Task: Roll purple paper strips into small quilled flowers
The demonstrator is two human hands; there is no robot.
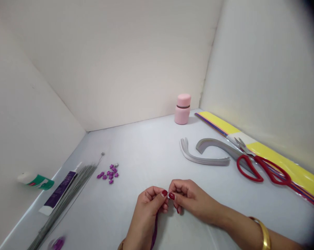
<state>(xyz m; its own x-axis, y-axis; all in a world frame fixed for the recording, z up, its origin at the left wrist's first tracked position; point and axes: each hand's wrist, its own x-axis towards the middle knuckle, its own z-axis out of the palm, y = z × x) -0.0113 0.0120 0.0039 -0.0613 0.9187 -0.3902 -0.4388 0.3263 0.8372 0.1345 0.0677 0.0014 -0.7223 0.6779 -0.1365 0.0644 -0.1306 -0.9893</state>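
Observation:
My left hand (149, 205) and my right hand (188, 198) meet low in the middle of the white table, fingertips pinched together. Between them they hold a narrow purple paper strip (154, 233), which hangs down under my left hand toward the front edge. A small rolled bit sits hidden at the fingertips. A gold bangle (263, 232) is on my right wrist. Several small purple folded pieces (108, 173) lie in a cluster to the left of my hands.
Red-handled scissors (261, 168) rest on grey paper strips (211, 151) at the right, beside a yellow strip pack (282, 159). A pink bottle (182, 108) stands at the back. Thin wires (65, 198), a purple-labelled tube (59, 191) and a glue tube (35, 180) lie left.

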